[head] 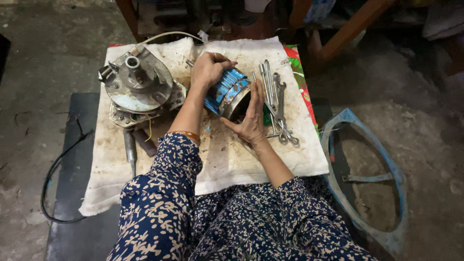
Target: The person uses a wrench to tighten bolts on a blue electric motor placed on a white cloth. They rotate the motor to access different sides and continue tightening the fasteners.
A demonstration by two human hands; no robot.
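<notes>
Gripping a blue ribbed motor housing (227, 92) on a stained white cloth (290, 154): left hand (209, 70) curled over its top, fingers wrapped round the casing; right hand (252, 118) flat against its open metal end, fingers pressed together and straight. Lying just right of the housing, several spanners (276, 104). Resting to the left, a round grey motor plate (137, 82) with wires.

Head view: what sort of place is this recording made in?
Probably a small repair workshop, worked at floor level: a stained cloth holds spanners and a dismantled motor housing, and both hands grip a blue finned motor body.
</notes>
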